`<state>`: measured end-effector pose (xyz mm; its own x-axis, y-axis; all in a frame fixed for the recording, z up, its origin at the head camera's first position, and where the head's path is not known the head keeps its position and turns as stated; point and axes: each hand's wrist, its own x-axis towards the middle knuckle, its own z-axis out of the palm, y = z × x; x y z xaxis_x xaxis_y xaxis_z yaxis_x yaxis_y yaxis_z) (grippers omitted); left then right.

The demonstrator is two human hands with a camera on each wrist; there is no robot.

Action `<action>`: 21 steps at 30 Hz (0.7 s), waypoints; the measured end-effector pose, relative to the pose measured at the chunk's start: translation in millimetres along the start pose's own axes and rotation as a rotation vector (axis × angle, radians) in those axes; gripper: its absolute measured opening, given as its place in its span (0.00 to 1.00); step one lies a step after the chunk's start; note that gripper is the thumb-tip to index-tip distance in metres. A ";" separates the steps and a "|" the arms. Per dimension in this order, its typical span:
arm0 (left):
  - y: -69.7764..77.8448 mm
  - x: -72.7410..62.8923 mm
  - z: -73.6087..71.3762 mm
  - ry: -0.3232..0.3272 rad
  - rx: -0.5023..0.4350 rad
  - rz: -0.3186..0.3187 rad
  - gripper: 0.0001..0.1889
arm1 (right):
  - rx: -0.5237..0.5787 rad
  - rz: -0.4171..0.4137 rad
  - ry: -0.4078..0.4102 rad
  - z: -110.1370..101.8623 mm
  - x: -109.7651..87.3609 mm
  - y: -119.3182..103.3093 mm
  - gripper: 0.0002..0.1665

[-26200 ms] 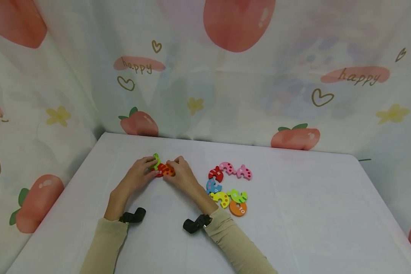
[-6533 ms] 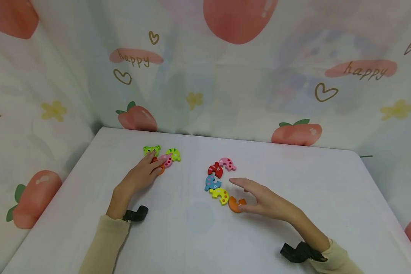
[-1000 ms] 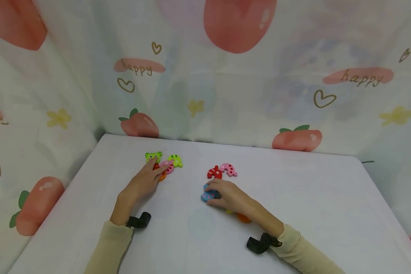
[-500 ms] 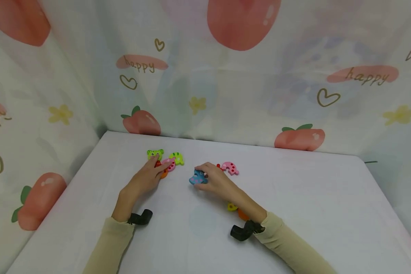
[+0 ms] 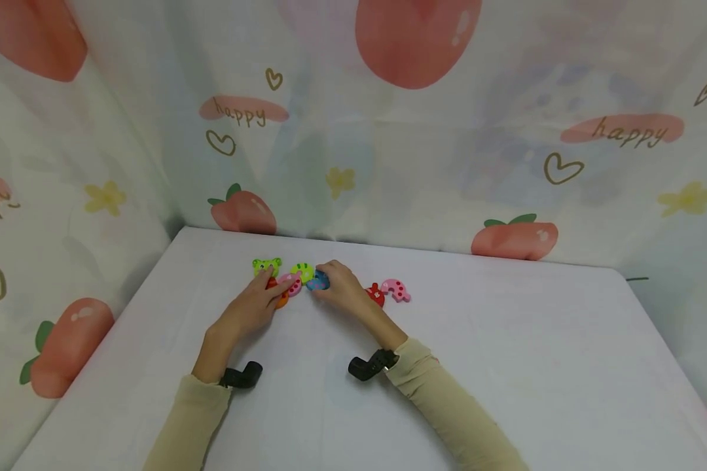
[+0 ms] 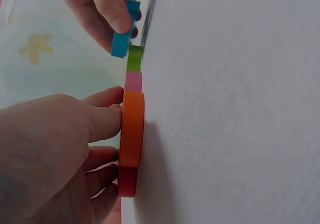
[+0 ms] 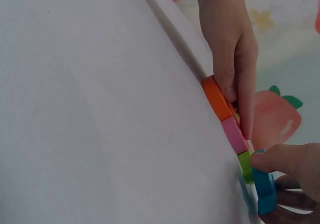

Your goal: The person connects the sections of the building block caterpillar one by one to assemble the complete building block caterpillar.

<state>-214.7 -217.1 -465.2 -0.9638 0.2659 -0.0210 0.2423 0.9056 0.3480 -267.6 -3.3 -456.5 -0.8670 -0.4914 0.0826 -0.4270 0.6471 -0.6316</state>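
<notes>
My right hand (image 5: 343, 288) pinches a blue spotted puzzle piece (image 5: 318, 281) at the right end of a joined row. In the left wrist view the blue piece (image 6: 125, 32) is tilted, just above the green piece (image 6: 134, 58). My left hand (image 5: 249, 311) lies with extended fingers on the row. Under and around it are a green animal-head piece (image 5: 267, 265), a red piece (image 5: 271, 283), an orange piece (image 5: 282, 301) and a pink spotted piece (image 5: 293, 286). A green striped piece (image 5: 302, 271) sits between the pink and blue ones.
Right of my right hand, a red piece (image 5: 375, 296) lies beside a pink spotted piece (image 5: 396, 290) on the white table (image 5: 565, 360). My right forearm covers the spot where yellow and orange pieces showed earlier. A fruit-printed curtain (image 5: 389, 163) hangs behind the table.
Over the last second my right hand has carried the blue piece left and away from me, up to the green striped piece. Earlier, pink and green striped pieces moved to the left row. My left hand stays.
</notes>
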 end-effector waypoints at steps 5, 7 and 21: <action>0.5 -0.4 -0.1 -0.001 -0.004 -0.004 0.23 | 0.000 0.015 -0.006 4.3 5.4 0.5 0.31; 0.7 -0.4 -0.2 0.001 -0.004 -0.006 0.23 | -0.001 0.008 -0.008 4.8 6.2 -0.2 0.31; 1.2 -1.2 -0.1 0.006 -0.014 -0.001 0.23 | -0.151 0.054 -0.014 10.4 6.7 -7.5 0.31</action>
<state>-213.3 -216.4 -464.8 -0.9645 0.2634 -0.0160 0.2402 0.9013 0.3606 -267.4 -17.5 -459.3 -0.8862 -0.4615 0.0402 -0.4150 0.7524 -0.5115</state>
